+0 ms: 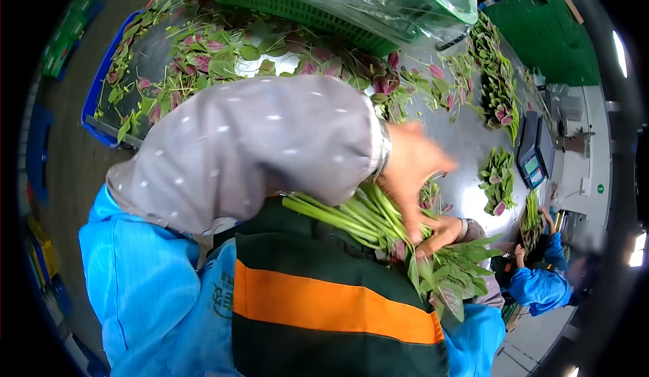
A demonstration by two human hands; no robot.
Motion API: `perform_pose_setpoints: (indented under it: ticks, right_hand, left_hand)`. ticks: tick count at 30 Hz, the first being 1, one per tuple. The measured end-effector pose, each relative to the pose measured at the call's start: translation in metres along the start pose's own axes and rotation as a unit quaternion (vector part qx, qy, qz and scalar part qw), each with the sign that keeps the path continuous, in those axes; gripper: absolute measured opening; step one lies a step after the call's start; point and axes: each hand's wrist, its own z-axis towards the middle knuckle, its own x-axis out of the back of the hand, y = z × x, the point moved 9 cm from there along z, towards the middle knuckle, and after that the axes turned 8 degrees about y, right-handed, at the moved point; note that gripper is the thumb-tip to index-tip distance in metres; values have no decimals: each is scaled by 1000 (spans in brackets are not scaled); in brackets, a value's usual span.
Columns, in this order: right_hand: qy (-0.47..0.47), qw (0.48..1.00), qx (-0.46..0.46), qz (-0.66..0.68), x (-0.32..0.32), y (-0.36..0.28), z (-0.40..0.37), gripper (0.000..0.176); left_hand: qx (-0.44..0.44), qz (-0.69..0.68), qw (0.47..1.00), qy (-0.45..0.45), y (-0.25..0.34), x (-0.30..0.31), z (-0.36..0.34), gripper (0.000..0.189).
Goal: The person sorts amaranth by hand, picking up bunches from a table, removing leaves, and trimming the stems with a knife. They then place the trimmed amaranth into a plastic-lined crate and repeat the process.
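Observation:
Across the front of my body lies a bunch of amaranth greens (351, 219), its pale stems pointing left and its green and reddish leaves to the right. My right hand (441, 233) is closed round the bunch near its leafy part. My left hand (414, 167), partly smeared by motion, reaches over from the left above the stems. Its fingers are spread, and one digit points down to the leaves beside my right hand's fingers. My left sleeve hides part of the table and some stem ends.
Loose amaranth leaves (216, 56) litter the metal table (466, 198). A plastic-lined green crate (304, 13) stands at the back. Leafy piles (498, 177) and a digital scale (533, 160) are on the right. A co-worker (541, 286) in blue handles greens at far right.

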Motion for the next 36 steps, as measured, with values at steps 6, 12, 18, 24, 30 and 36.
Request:
perform_pose_setpoints:
  ticks: [6, 12, 18, 24, 30, 36]
  right_hand:
    - [-101, 993, 56, -10, 15, -59, -25, 54]
    - [564, 651, 201, -466, 145, -156, -114, 49]
    - [577, 739, 315, 146, 111, -20, -62, 15]
    - [348, 787, 187, 474, 36, 39, 113, 43]
    - [424, 720, 242, 493, 47, 28, 107, 28]
    - [406, 718, 241, 512, 48, 21, 113, 30]
  left_hand:
    - [101, -310, 908, -263, -28, -86, -78, 43]
    - [203, -516, 809, -195, -46, -79, -50, 24]
    - [411, -728, 541, 91, -134, -150, -75, 27]
    - [362, -577, 729, 67, -103, -157, -80, 36]
    - [455, -613, 634, 126, -128, -175, -106, 31]
    - [479, -585, 645, 110, -121, -164, -106, 21]
